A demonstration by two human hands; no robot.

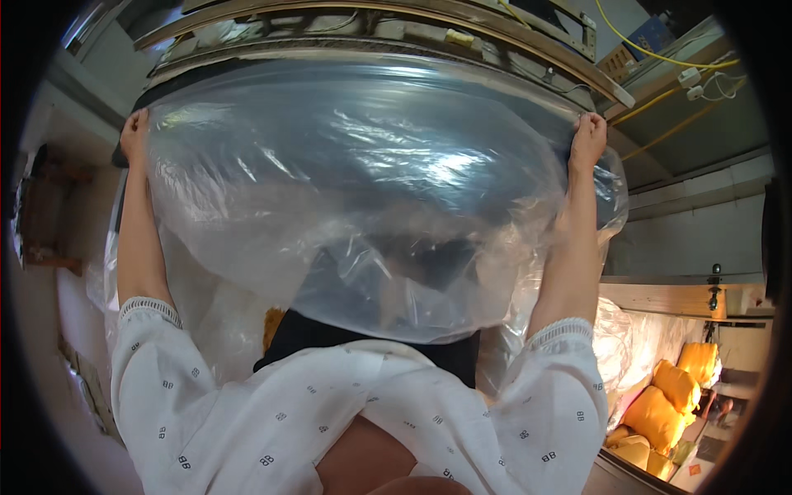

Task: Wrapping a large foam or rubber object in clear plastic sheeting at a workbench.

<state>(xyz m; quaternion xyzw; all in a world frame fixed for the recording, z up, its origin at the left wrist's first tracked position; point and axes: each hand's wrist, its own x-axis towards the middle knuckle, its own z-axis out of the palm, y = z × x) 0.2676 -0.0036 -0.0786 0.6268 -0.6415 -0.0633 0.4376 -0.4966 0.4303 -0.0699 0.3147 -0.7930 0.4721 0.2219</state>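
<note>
A big clear plastic bag (363,190) is stretched wide between my two raised hands, billowing toward me. My left hand (134,136) grips its upper left edge and my right hand (587,140) grips its upper right edge. Something dark (429,264) shows dimly through the plastic near its lower middle. The bag's lower part hangs down over my chest and white patterned sleeves (181,396).
A metal-framed bench edge (396,25) curves across the top behind the bag. Yellow cables (660,58) and white plugs run at the upper right. Several yellow cushions wrapped in clear plastic (668,396) lie at the lower right. A dark wooden piece (45,214) stands at the left.
</note>
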